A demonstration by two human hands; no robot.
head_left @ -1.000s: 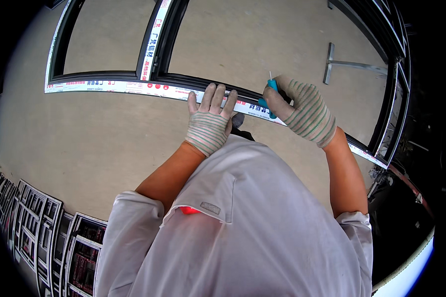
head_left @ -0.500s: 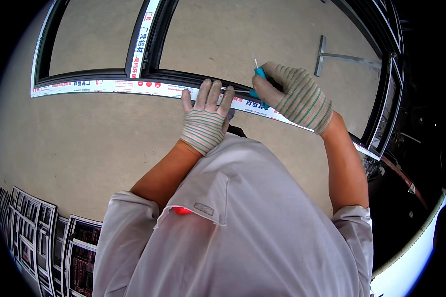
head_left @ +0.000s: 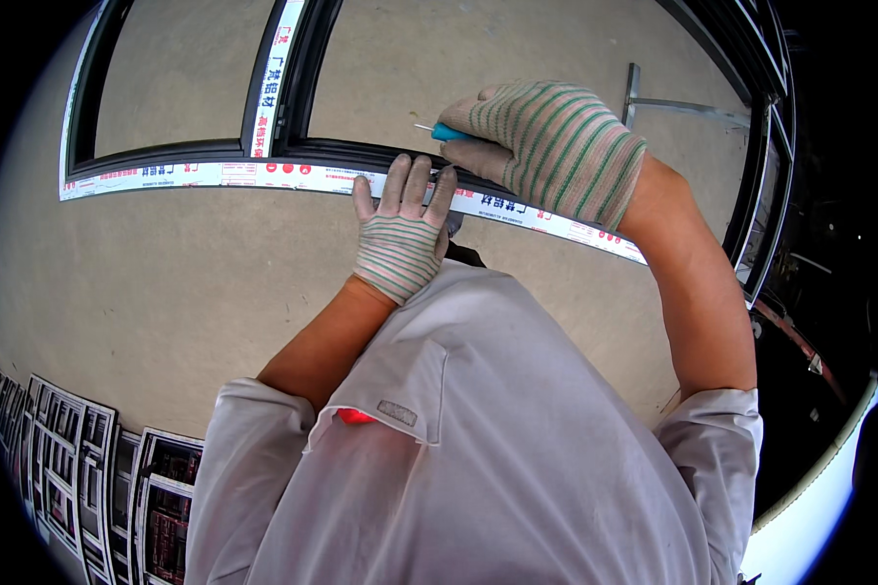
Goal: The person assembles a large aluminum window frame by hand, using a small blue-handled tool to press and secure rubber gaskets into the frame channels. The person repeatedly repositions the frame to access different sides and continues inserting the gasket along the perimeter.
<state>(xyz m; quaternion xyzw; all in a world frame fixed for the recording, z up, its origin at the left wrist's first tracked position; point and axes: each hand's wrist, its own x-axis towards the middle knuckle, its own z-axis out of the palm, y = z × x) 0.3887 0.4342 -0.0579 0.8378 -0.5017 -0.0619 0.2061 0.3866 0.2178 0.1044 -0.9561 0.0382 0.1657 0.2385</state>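
Gloved in striped knit, my left hand (head_left: 401,229) lies flat on the near bar of a dark metal window frame (head_left: 176,156), fingers spread over its edge. My right hand (head_left: 561,151), in a matching glove, is closed round a teal tool (head_left: 446,132) just beyond that bar. A thin pale tip sticks out of the tool to the left; the glove hides most of the rest, and its exact kind cannot be made out. Printed protective film (head_left: 185,176) covers the bar's near face.
An upright bar (head_left: 271,88) divides the frame on the left. Within the right opening is a grey metal T-shaped piece (head_left: 633,97). Several finished-looking frames (head_left: 73,419) stand at the lower left. A pale curved-edged surface (head_left: 819,507) shows at the lower right.
My right hand has moved left, nearer my left hand, and turned so the pale tip points left instead of up. A thin shaft seen beside my left fingers no longer shows. My left hand stays put.
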